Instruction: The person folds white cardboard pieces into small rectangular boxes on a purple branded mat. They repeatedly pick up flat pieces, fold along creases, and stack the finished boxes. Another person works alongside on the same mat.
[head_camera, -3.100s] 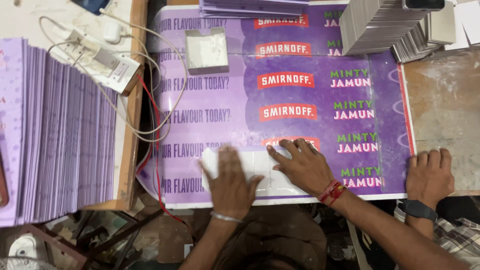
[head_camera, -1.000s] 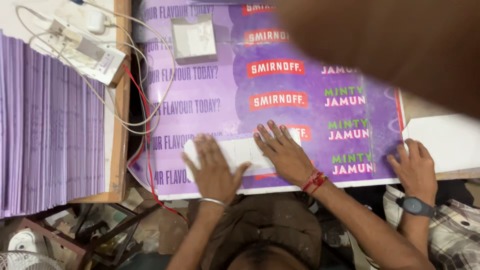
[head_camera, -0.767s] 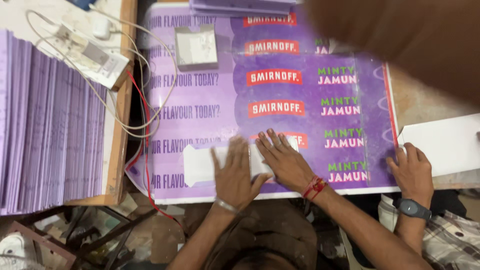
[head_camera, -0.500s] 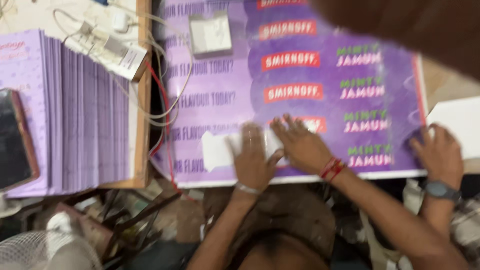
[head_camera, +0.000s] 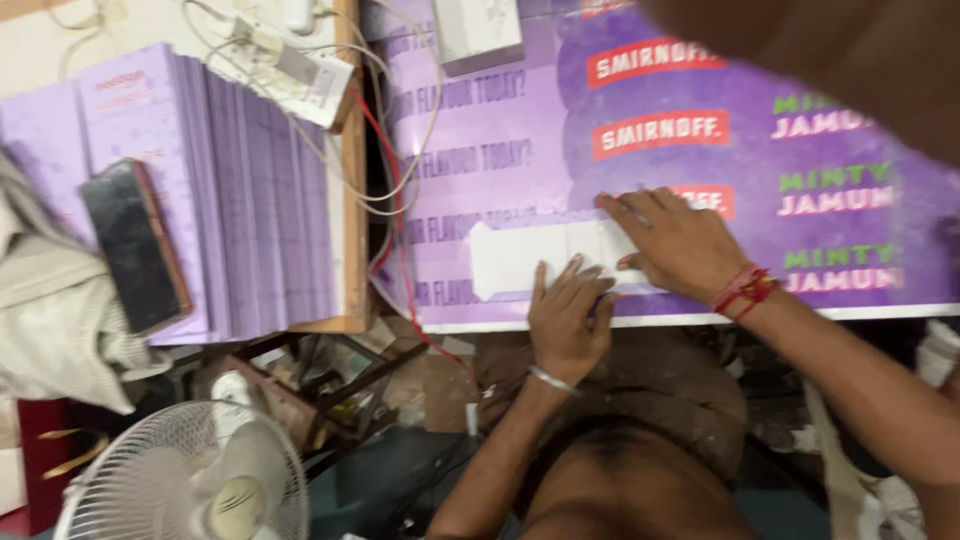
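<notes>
A white flat die-cut card lies on a large purple printed sheet near the table's front edge. My left hand, with a silver bangle at the wrist, rests flat on the card's lower right part, its fingers spread. My right hand, with a red thread at the wrist, presses flat on the card's right end, partly covering it. Neither hand grips anything.
A fanned stack of purple cards lies on the left table with a dark phone on it. A power strip with cables, a small white box and a white fan are around. A blurred brown shape fills the upper right.
The view has swung left and closer. My left hand has slid back toward the front edge of the card. The other person's hand with a watch at the right has gone out of view.
</notes>
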